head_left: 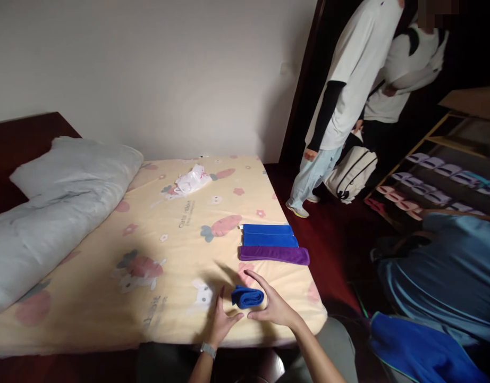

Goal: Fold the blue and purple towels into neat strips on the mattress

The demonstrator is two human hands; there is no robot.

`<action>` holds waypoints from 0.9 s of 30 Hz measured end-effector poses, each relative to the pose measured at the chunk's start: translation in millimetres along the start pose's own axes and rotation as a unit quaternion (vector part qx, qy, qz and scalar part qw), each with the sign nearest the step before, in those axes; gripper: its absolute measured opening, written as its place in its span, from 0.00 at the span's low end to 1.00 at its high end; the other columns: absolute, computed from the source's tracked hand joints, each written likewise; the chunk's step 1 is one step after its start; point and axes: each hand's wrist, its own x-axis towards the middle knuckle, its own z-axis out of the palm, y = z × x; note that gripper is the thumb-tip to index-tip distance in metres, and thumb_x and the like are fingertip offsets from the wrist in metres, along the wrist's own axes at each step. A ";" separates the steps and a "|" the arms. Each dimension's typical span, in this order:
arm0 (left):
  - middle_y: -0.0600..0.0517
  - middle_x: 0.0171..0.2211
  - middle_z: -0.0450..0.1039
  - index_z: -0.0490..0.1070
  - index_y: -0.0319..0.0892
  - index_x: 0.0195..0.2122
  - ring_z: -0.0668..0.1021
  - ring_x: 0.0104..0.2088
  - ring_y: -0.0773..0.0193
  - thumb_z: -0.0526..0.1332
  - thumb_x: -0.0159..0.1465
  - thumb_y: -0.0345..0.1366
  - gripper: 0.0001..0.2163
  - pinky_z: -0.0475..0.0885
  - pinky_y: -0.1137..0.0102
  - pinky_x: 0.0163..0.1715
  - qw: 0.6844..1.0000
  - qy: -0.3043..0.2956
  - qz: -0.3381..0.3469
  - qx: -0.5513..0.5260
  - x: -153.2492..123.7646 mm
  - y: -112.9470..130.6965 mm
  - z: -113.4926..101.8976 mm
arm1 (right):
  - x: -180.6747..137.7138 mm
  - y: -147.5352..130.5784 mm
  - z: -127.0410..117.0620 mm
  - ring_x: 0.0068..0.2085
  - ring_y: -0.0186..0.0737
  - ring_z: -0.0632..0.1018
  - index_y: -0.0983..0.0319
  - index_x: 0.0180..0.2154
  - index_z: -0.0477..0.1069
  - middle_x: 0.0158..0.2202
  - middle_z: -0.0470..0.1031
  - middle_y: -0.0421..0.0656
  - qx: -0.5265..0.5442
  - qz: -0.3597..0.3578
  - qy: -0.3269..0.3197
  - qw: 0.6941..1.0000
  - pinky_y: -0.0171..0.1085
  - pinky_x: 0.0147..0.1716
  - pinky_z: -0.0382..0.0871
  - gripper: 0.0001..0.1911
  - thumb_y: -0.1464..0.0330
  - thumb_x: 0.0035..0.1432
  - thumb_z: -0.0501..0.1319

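A small rolled blue towel point(247, 297) lies near the front edge of the bed point(109, 287). My left hand point(222, 319) rests just left of it, fingers stretched out and apart, a watch on the wrist. My right hand point(271, 303) curves open around the roll's right side, fingers extended, touching or nearly touching it. Farther back on the sheet lie two folded blue towels point(269, 235) and a folded purple towel point(274, 255), side by side.
A grey pillow and duvet point(57, 197) lie along the bed's left. A crumpled white plastic bag point(192, 180) sits near the far edge. Two people stand at the doorway point(348, 96) with a white backpack point(351, 173). Shelves with slippers point(436, 183) and blue cloth point(420, 351) are at right.
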 end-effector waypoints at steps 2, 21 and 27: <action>0.43 0.70 0.53 0.47 0.52 0.70 0.57 0.70 0.46 0.73 0.52 0.44 0.48 0.56 0.51 0.68 1.000 -0.007 0.006 -0.006 0.9 2.6 2.6 | 1.4 -3.7 6.1 0.62 0.54 0.70 0.56 0.59 0.69 0.62 0.70 0.50 0.004 -0.002 0.011 1.000 0.52 0.63 0.62 0.34 0.59 0.52 0.73; 0.42 0.43 0.81 0.75 0.40 0.46 0.82 0.44 0.50 0.66 0.56 0.55 0.25 0.76 0.59 0.43 0.980 -0.063 -0.095 -0.161 107.5 60.1 18.2 | -25.9 102.6 -119.9 0.47 0.54 0.81 0.65 0.44 0.77 0.43 0.82 0.49 0.074 0.193 0.415 0.886 0.44 0.47 0.77 0.30 0.50 0.46 0.71; 0.43 0.37 0.80 0.74 0.39 0.40 0.81 0.40 0.52 0.69 0.53 0.47 0.19 0.74 0.61 0.42 0.995 0.008 -0.091 -0.039 152.2 62.3 55.5 | -27.5 167.8 -154.6 0.45 0.57 0.82 0.63 0.39 0.78 0.40 0.83 0.52 -0.102 0.300 0.416 0.852 0.47 0.47 0.75 0.26 0.50 0.45 0.67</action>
